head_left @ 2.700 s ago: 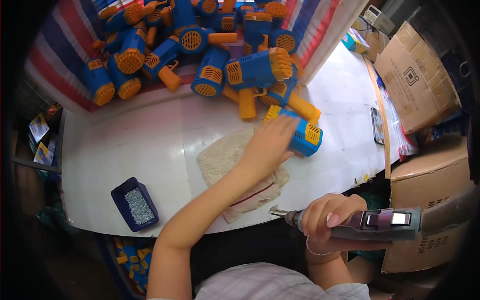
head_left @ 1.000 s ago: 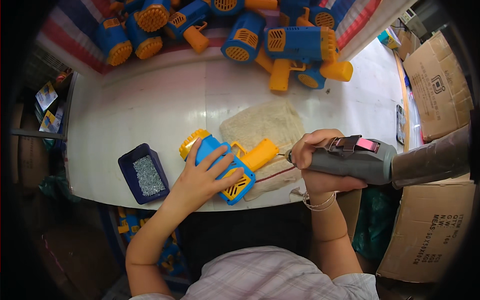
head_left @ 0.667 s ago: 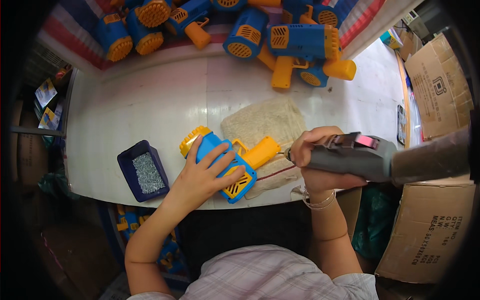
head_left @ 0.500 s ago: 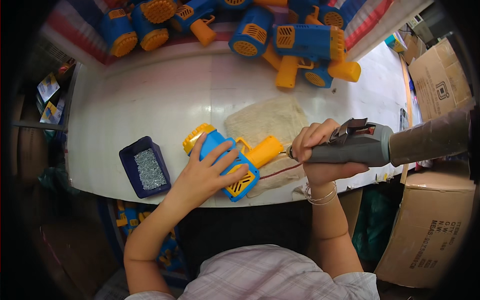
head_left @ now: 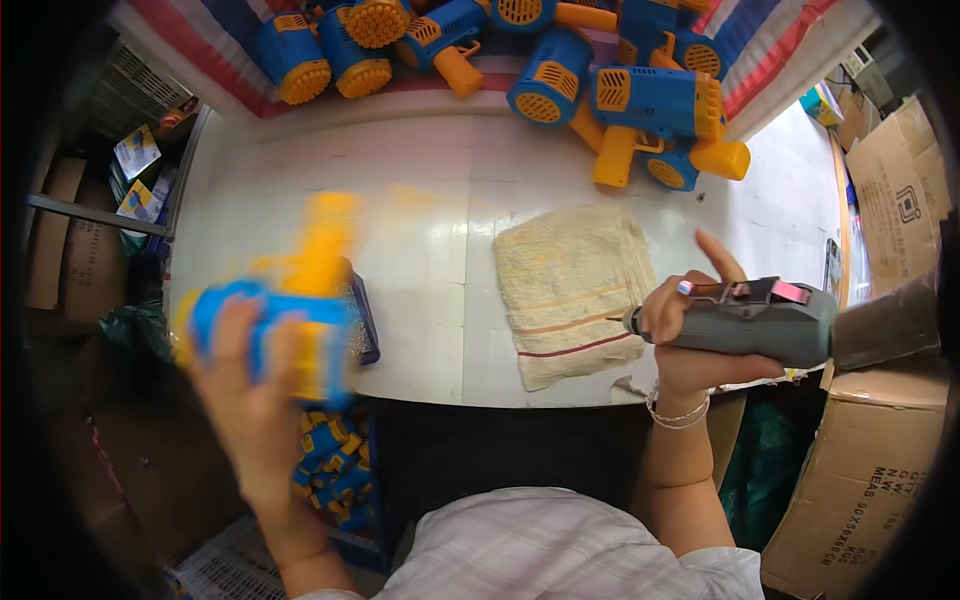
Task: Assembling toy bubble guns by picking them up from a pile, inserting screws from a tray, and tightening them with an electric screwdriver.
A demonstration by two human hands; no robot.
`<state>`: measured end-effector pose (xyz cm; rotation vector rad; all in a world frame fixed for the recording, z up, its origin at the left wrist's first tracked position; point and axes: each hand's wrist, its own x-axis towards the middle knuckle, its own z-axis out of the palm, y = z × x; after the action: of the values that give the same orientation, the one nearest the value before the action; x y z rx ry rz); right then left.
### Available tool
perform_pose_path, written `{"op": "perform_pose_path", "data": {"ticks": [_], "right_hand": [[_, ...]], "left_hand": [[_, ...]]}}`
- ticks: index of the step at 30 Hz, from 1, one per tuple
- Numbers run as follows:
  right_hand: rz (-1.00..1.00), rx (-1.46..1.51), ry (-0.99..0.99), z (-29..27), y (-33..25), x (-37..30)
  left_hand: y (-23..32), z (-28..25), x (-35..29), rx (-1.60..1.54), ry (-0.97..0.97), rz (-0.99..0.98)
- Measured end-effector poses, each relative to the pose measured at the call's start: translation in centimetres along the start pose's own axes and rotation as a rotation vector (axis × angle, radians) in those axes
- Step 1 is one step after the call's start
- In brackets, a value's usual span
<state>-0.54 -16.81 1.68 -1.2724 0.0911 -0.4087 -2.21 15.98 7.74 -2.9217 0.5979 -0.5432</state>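
The left hand (head_left: 250, 400), clamped on the toy gun (head_left: 275, 320), has swung it off the towel (head_left: 570, 290), probably finished; the right hand (head_left: 690, 330) still grips the driver (head_left: 745, 322).

Toy blaster (head_left: 285, 320) in left hand (head_left: 245, 400): blue body, yellow-orange handle, motion-blurred. Electric screwdriver (head_left: 745, 325) in right hand (head_left: 690, 330): grey, red-pink top strip. Towel (head_left: 570, 290): cream-beige, thin red stripe near lower edge. Counter (head_left: 440, 230): glossy white. Pile of toy blasters (head_left: 560, 60): blue with orange grilles and handles. Cloth under pile (head_left: 240, 40): red, white, blue stripes. Shirt (head_left: 560, 550): pale plaid. Cardboard boxes (head_left: 880, 480): brown.
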Motion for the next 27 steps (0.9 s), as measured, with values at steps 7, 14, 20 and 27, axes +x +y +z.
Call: {"op": "perform_pose_path", "data": {"ticks": [7, 14, 20, 27], "right_hand": [[-0.054, 0.185, -0.089, 1.5, 0.0, -0.1], [-0.116, 0.073, -0.001, 1.3, -0.9, -1.2], [-0.141, 0.147, -0.133, 2.7, -1.0, -1.9], [-0.146, 0.321, -0.367, 4.5, -2.8, -2.3]], "left_hand": [[-3.6, -0.7, -8.3, 0.244, -0.486, -0.554], [-1.5, 11.0, -3.2, -0.626, -0.296, -0.346], [-1.8, 11.2, -2.8, -0.565, -0.127, -0.349], [6.0, 8.2, 0.5, -0.965, -0.081, -0.321]]}}
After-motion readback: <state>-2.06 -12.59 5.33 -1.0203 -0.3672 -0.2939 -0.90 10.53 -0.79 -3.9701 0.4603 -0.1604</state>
